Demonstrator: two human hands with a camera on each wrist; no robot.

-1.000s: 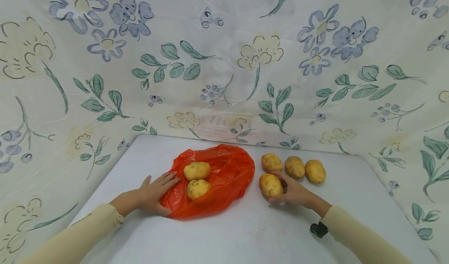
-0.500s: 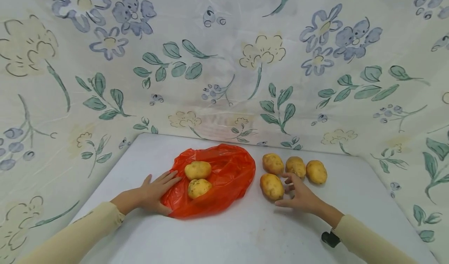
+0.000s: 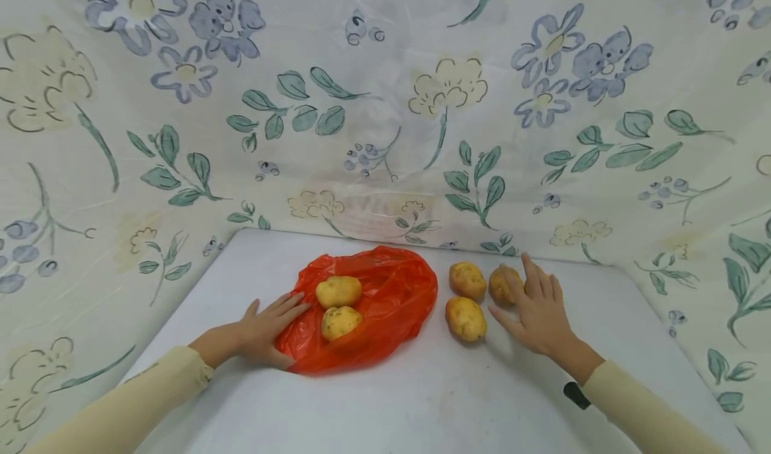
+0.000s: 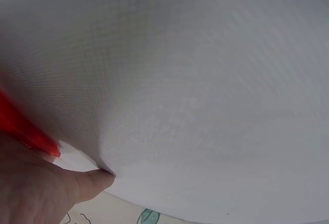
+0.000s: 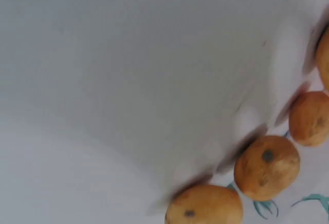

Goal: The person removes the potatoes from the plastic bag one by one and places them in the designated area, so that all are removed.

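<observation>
We note the red bag [image 3: 385, 307] as thin plastic film, glossy and crinkled, with highlights along its folds. The potatoes [image 3: 466, 318] show a matt, yellow-brown skin, slightly rough and speckled with dark eyes, while the desk [image 3: 421, 400] under them looks smooth, matt and pale grey-white with faint scuffs. Behind, we record a backdrop cloth [image 3: 385, 106], soft woven fabric, matt and lightly creased, printed with flowers; the sleeves [image 3: 138, 407] look like matt cream knit.
</observation>
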